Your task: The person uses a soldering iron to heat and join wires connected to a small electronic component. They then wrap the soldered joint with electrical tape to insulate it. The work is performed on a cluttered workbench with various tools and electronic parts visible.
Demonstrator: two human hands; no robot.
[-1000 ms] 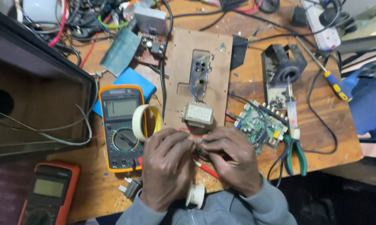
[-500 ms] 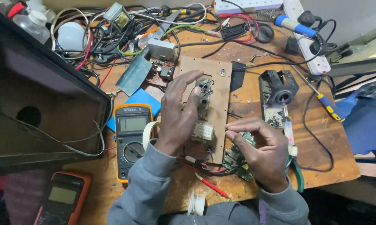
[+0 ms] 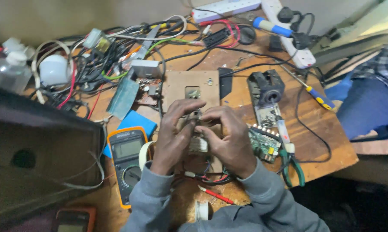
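At the far left a dark cabinet (image 3: 35,159) with a round hole fills the edge of the wooden workbench (image 3: 331,141). Just right of it lies a yellow-cased multimeter (image 3: 126,165) with a blue pad (image 3: 136,124) behind it. The left hand (image 3: 172,137) comes next, fingers curled over a brown board (image 3: 189,86) at the bench's middle, fingertips pinching a small part on that board. The right hand (image 3: 228,139) meets it from the other side, fingers bent and closed on the same small part; what exactly is pinched is hidden between the fingertips. Below the hands lies a red probe (image 3: 215,195). Right of the right hand sits a green circuit board (image 3: 263,144), then green-handled pliers (image 3: 294,167), and further back a black housing (image 3: 266,86) and a yellow-and-blue screwdriver (image 3: 316,95)
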